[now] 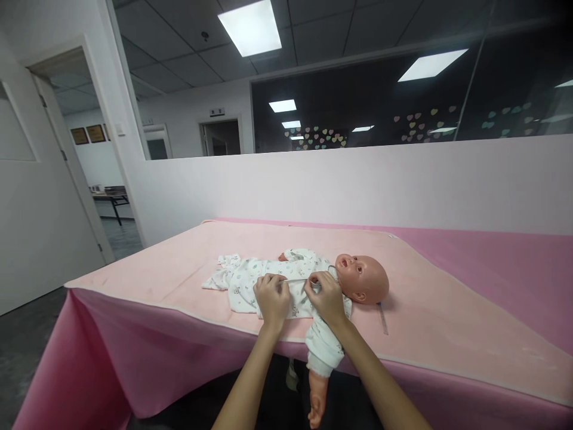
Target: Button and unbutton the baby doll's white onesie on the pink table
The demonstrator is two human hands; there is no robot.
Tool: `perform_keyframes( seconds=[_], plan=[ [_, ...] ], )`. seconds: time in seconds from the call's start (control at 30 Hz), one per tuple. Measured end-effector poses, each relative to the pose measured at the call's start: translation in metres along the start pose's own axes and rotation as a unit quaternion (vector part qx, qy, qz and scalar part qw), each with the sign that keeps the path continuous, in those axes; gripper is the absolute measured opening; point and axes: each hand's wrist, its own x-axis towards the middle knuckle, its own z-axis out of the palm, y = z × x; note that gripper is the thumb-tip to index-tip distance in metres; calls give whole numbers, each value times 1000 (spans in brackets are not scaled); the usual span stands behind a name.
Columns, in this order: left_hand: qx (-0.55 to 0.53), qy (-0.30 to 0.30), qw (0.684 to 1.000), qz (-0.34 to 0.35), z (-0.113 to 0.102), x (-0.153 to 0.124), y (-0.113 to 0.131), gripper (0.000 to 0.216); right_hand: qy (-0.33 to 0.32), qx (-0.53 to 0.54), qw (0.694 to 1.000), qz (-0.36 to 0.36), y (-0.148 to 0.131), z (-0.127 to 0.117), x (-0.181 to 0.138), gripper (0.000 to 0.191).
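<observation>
Doll [364, 279] in a patterned white garment [244, 283] lies face up along the near edge of the pink surface [179, 269], head toward the right edge, 1 arm hanging over the near edge. The left hand [273, 297] and right hand [326, 295], fingertips pinched together, grip a thin pale strip [296, 279] stretched across its chest.

A white door [40, 203] stands open, and heart shapes [418, 116] dot dark glass [344, 98].
</observation>
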Motion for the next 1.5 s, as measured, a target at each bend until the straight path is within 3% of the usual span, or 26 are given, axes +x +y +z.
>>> perform_keyframes(
  seconds=[0.47,1.2,1.5],
  plan=[
    [-55,-8,998,-3,-2,0,-4,16,12,6,1000,-8,1,1,-1,9],
    [47,-38,997,51,-1,-2,0,9,26,5,1000,-6,1,0,0,9],
    [-29,-23,999,13,-3,-2,0,8,20,9,1000,5,0,-1,0,7]
  ],
)
